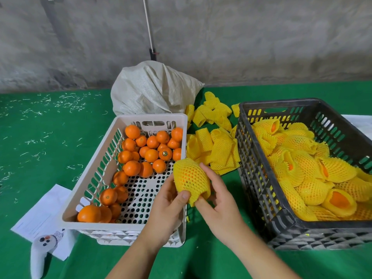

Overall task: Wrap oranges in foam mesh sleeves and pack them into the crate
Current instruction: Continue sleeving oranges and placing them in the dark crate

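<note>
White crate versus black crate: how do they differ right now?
The white crate holds bare oranges and its floor shows through; the black crate holds oranges wrapped in yellow sleeves that hide its floor. The white crate sits left of the hands, the black crate right. The black crate looks taller. Both are slotted plastic crates on the green table.

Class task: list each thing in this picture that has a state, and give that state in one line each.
Left hand: grips sleeved orange.
Right hand: pinches sleeve's lower edge.
Sleeved orange: covered, held above table.
White crate: partly filled, bare oranges.
Black crate: mostly filled, wrapped oranges.
Sack: slumped, closed.
</note>
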### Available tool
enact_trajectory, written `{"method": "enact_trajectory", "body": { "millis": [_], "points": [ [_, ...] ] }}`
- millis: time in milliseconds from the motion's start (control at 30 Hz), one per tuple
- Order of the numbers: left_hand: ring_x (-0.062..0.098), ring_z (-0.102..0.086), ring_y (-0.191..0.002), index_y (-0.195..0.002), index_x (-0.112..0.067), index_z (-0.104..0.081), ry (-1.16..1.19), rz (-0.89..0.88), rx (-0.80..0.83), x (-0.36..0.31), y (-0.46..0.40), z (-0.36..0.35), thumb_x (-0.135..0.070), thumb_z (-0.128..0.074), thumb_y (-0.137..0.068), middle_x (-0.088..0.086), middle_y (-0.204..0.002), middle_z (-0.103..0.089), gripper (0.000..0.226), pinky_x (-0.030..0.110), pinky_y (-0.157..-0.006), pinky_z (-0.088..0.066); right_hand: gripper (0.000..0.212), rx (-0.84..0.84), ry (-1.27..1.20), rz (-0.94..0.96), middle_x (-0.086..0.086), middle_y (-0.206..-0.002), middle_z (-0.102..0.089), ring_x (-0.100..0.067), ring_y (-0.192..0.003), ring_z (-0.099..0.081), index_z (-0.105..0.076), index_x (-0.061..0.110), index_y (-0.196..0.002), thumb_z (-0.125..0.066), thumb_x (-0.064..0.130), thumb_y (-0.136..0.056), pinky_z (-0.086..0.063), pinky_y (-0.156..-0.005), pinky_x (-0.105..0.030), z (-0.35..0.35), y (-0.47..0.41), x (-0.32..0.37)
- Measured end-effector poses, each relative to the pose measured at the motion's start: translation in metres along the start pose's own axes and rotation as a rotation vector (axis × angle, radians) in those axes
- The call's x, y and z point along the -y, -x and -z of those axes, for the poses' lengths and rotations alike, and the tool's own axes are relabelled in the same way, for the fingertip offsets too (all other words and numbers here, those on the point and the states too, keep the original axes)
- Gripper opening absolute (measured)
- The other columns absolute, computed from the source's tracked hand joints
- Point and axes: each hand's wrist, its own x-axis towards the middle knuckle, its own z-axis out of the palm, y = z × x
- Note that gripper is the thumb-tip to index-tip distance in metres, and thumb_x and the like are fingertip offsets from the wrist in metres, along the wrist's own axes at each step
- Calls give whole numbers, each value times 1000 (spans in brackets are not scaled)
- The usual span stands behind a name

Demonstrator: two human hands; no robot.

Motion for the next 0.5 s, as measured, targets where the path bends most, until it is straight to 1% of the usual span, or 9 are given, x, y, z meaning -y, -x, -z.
{"method": "enact_trajectory", "body": {
  "millis": [67, 133, 200, 267, 333, 367, 433, 467, 500],
  "points": [
    [27, -65, -127, -148, -16, -51, -52, -10, -6, 5, 0, 0, -41, -85, -85, 8, -138, -68, 76, 34, -103, -55, 72, 168, -164, -80, 27, -149, -47, -3, -138, -48, -34, 57, -149, -70, 32, -92, -47, -109, -27, 8, 0, 8],
    [22, -69, -120, -140, -25, -58, -161, -23, 15, 11, 0, 0, -34, -86, -85, 2, -131, -72, 62, 32, -99, -57, 73, 178, -180, -115, 31, -142, -52, 1, -131, -54, -35, 57, -148, -74, 42, -89, -49, -100, -17, 10, 3, 13],
    [14, -71, -111, -134, -38, -61, -274, -37, 52, 13, 1, 0, -38, -85, -84, -5, -123, -73, 56, 23, -91, -57, 73, 81, -113, -103, 32, -135, -55, 2, -124, -58, -39, 56, -145, -79, 44, -85, -52, -97, -20, 9, 5, 13],
    [10, -69, -100, -143, -45, -53, -325, -47, 96, 15, 1, 2, -41, -84, -85, -4, -116, -72, 66, 17, -84, -55, 69, -42, -119, -102, 32, -133, -57, 2, -121, -59, -44, 57, -142, -79, 50, -83, -52, -101, -26, 14, 5, 13],
    [17, -66, -93, -156, -43, -40, -321, -24, 69, 19, 0, 3, -37, -80, -92, 0, -110, -68, 76, 18, -84, -54, 71, -175, -123, -109, 33, -133, -57, 3, -122, -59, -46, 61, -139, -78, 65, -76, -52, -104, -32, 34, 3, 17],
    [21, -66, -95, -157, -41, -38, -298, -12, 42, 20, -1, 4, -33, -77, -95, 1, -108, -67, 74, 16, -87, -53, 72, -252, -103, -108, 33, -133, -57, 3, -121, -59, -46, 63, -138, -77, 70, -73, -53, -102, -33, 48, 1, 21],
    [19, -67, -98, -153, -37, -45, -258, -10, -6, 19, -1, 5, -26, -70, -98, 0, -104, -67, 62, 11, -89, -49, 72, -413, -104, -71, 38, -127, -59, 7, -115, -61, -49, 60, -137, -78, 70, -72, -58, -88, -25, 82, -6, 28],
    [15, -68, -97, -149, -37, -49, -245, -10, -30, 17, -1, 5, -24, -68, -99, -1, -102, -68, 55, 9, -87, -49, 71, -497, -107, -48, 45, -120, -58, 13, -110, -61, -50, 57, -137, -80, 66, -73, -57, -78, -16, 102, -11, 31],
    [10, -69, -97, -146, -37, -53, -228, -2, -54, 16, -2, 5, -25, -66, -99, -3, -101, -68, 51, 11, -86, -51, 73, -579, -97, -40, 51, -115, -55, 16, -109, -60, -49, 53, -140, -80, 62, -74, -56, -73, -13, 121, -16, 33]
  ]
}}
